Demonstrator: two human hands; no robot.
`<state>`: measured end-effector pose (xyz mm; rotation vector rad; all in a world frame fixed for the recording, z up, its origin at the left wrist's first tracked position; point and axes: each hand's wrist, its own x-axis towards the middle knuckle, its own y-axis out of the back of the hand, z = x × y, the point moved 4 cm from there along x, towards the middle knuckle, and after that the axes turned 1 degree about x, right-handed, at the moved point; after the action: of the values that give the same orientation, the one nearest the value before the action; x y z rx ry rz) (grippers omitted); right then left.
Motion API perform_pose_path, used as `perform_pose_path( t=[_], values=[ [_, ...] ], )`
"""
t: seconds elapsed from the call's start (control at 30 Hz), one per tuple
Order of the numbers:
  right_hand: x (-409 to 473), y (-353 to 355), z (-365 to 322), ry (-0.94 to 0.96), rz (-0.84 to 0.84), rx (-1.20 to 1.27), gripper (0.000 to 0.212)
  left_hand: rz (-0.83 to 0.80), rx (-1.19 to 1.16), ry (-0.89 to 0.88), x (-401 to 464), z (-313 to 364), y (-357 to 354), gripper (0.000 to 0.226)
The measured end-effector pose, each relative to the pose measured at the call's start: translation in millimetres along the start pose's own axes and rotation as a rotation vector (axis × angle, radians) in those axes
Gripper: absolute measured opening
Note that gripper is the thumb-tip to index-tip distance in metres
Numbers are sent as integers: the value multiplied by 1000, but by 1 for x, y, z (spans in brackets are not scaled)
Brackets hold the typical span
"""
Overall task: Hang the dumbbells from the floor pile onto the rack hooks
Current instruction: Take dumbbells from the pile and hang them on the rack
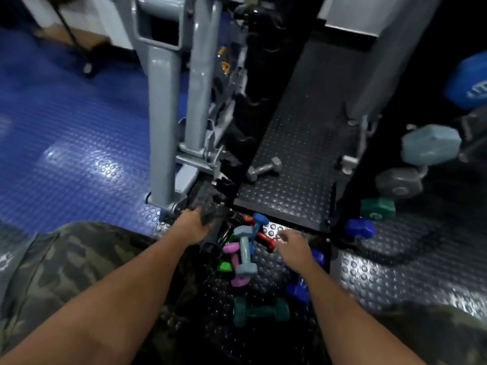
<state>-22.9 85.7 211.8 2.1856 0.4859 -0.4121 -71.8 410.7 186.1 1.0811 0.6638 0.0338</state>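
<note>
Reaching down over the floor pile, my left hand (191, 225) curls around something dark and blurred at the pile's far-left edge; it looks like a black dumbbell (220, 234), though I cannot tell for certain what the fingers hold. My right hand (291, 245) hovers just right of the heap with its fingers spread and relaxed, holding nothing; motion blur smears the fingertips.

Between my two hands lies the pile: a pale grey-blue dumbbell (245, 250) rests on top, crossing a pink dumbbell (234, 262), with a bright green end (225, 266) poking out on the left-hand side. Just beyond my right hand's fingertips I see a red dumbbell (267, 239) and a blue dumbbell (259, 219) leaning above it. Under my right wrist sit more blue ones (299, 289), and nearer to me than both hands a dark teal dumbbell (259, 310) lies flat on the studded black mat (369, 272).

Further out, past the pile, a lone grey dumbbell (264, 168) lies on the raised black platform (297, 143). Beyond my left hand rises a grey machine frame (160, 122). Well out to the right of my right hand, the rack (390, 180) already carries a blue, a green and larger grey weights, stacked upward
</note>
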Motion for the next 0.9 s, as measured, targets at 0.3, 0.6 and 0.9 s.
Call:
perform_pose_path(
  t=[0.3,0.6,0.9],
  values=[
    [50,-65,-42,70,-169,-83,37,-163,-180,114,39,-1,-66,82],
    [151,-108,-69,57,-224,-174,46,-296,-333,359,65,-7,-113,77],
    [220,-159,-67,24,-356,-420,44,-389,-367,394,70,-28,-157,110]
  ],
)
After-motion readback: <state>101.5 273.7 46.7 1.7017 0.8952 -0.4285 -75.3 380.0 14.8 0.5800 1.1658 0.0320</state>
